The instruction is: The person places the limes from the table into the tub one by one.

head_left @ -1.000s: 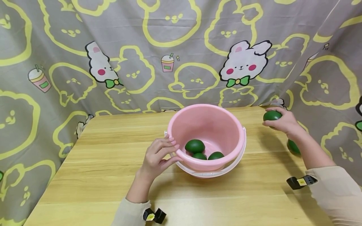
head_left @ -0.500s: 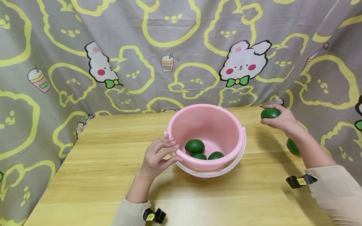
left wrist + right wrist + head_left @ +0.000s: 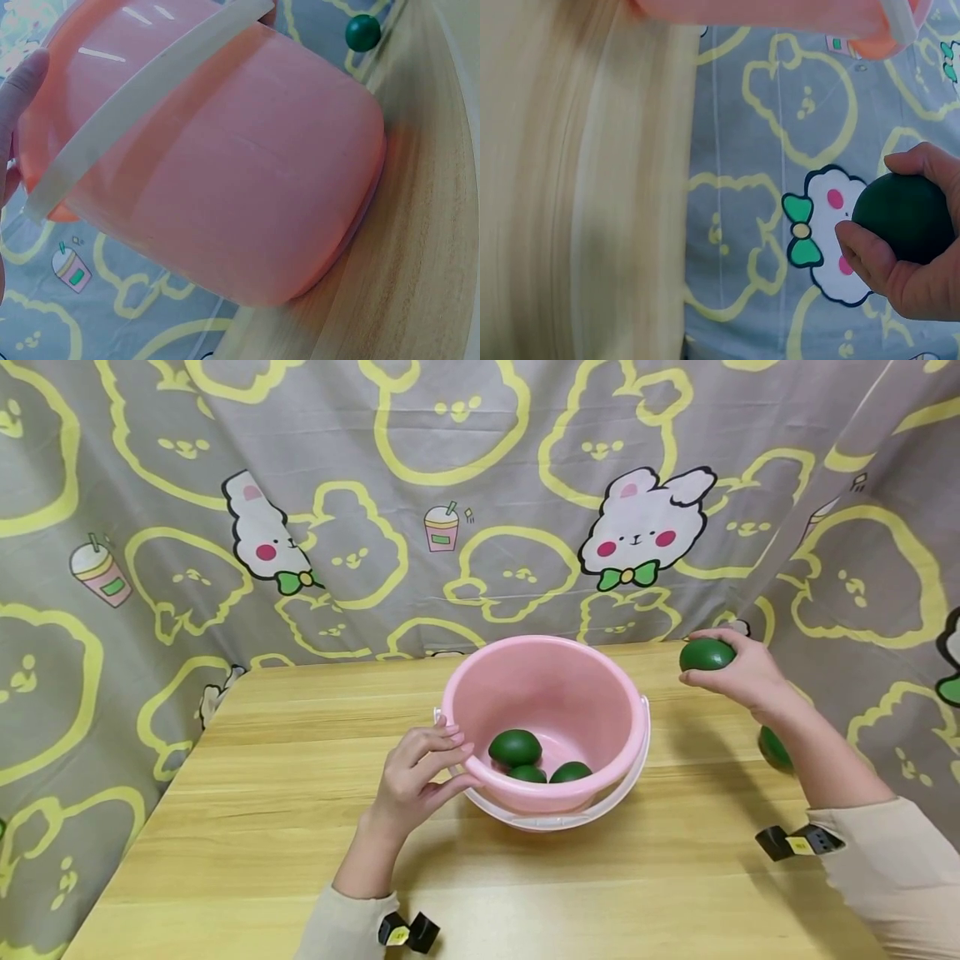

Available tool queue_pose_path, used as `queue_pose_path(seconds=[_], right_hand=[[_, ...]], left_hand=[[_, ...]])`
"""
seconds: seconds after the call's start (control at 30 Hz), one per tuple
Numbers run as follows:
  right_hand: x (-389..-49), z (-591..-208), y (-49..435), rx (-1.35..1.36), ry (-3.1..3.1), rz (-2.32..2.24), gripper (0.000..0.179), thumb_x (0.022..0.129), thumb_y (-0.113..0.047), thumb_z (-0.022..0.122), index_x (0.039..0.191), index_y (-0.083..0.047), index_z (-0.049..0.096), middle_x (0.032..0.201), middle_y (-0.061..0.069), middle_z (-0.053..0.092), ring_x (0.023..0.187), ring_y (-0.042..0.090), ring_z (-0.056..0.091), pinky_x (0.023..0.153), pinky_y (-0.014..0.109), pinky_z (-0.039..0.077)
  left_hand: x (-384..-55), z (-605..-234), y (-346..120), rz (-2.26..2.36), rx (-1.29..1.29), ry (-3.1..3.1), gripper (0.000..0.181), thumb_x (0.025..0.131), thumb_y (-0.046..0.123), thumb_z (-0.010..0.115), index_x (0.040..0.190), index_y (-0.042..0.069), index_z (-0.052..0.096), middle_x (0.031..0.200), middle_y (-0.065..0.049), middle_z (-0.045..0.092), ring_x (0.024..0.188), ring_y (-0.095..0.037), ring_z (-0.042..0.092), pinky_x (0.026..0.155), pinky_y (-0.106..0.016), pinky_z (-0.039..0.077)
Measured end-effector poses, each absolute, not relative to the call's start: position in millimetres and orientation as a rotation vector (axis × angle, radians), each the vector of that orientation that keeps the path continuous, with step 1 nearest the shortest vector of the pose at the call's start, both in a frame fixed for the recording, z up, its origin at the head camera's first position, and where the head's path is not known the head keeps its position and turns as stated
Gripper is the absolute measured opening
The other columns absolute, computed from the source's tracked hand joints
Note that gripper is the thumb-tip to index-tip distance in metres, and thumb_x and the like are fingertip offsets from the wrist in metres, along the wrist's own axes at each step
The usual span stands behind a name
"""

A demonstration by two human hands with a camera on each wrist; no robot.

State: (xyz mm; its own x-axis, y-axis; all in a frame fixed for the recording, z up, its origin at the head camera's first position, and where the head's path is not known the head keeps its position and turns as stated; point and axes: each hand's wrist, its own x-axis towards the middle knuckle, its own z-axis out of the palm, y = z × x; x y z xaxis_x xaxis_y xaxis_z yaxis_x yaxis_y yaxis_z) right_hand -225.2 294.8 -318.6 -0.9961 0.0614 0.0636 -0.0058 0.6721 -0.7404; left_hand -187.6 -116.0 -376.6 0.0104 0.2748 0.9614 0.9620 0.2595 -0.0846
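My left hand [image 3: 411,774] grips the near-left rim of a pink plastic bucket [image 3: 551,681], thumb and fingers at the rim. Inside the bucket lie 3 smooth, dark green, egg-shaped fruits that look like avocados [image 3: 515,748]. To the right of the bucket, my right hand [image 3: 753,677] holds another avocado [image 3: 707,655] above the table, pinched between thumb and fingers. The right wrist view also shows this avocado [image 3: 904,217] in the grasp. One more avocado [image 3: 775,749] sits at the table's right side, partly hidden behind the right forearm.
The bucket's white handle [image 3: 558,822] hangs down along its near side. A light wooden table [image 3: 262,793] carries everything. Grey patterned curtains [image 3: 360,427] enclose the back and both sides, close to the table's edges.
My right hand has lifted its avocado slightly and carried it a little left, towards the bucket. My left hand and the bucket have stayed in place.
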Motion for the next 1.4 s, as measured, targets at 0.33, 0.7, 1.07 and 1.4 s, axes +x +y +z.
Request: queue_pose_path(seconds=[0.33, 0.7, 1.07, 1.4], right_hand=[[-213.1, -304.9, 278.4, 0.011, -2.789, 1.229, 0.063, 0.08, -0.021, 0.075, 0.135, -0.009, 0.045, 0.128, 0.026, 0.04, 0.096, 0.036, 0.048, 0.062, 0.028, 0.049], [-200.1, -290.0, 260.7, 0.143, -2.739, 1.224, 0.066, 0.078, -0.019, 0.077, 0.136, -0.011, 0.046, 0.131, 0.025, 0.042, 0.098, 0.038, 0.05, 0.064, 0.027, 0.05], [-196.2, -283.0, 243.6, 0.171, -2.678, 1.217, 0.065, 0.077, -0.016, 0.079, 0.134, -0.018, 0.05, 0.13, 0.015, 0.049, 0.099, 0.03, 0.05, 0.068, 0.025, 0.048], [-189.3, -281.0, 226.9, 0.409, -2.588, 1.235, 0.062, 0.074, -0.01, 0.079, 0.13, -0.017, 0.053, 0.123, 0.001, 0.056, 0.091, 0.021, 0.054, 0.067, 0.015, 0.051]], left_hand=[[-188.9, -377.4, -115.2, -0.834, -1.215, -1.476, 0.034, 0.083, 0.029, 0.072, 0.088, -0.005, 0.071, 0.084, -0.014, 0.065, 0.082, -0.031, 0.064, 0.089, -0.035, 0.058], [-188.8, -376.1, -114.3, -0.827, -1.223, -1.473, 0.034, 0.083, 0.028, 0.072, 0.087, -0.005, 0.071, 0.084, -0.014, 0.065, 0.082, -0.032, 0.064, 0.089, -0.037, 0.058], [-187.4, -376.5, -115.5, -0.824, -1.213, -1.486, 0.034, 0.083, 0.029, 0.072, 0.088, -0.004, 0.071, 0.084, -0.014, 0.065, 0.083, -0.032, 0.064, 0.091, -0.037, 0.057], [-187.2, -376.1, -115.8, -0.821, -1.218, -1.485, 0.034, 0.083, 0.029, 0.071, 0.089, -0.004, 0.071, 0.085, -0.014, 0.065, 0.083, -0.032, 0.064, 0.09, -0.037, 0.057]])
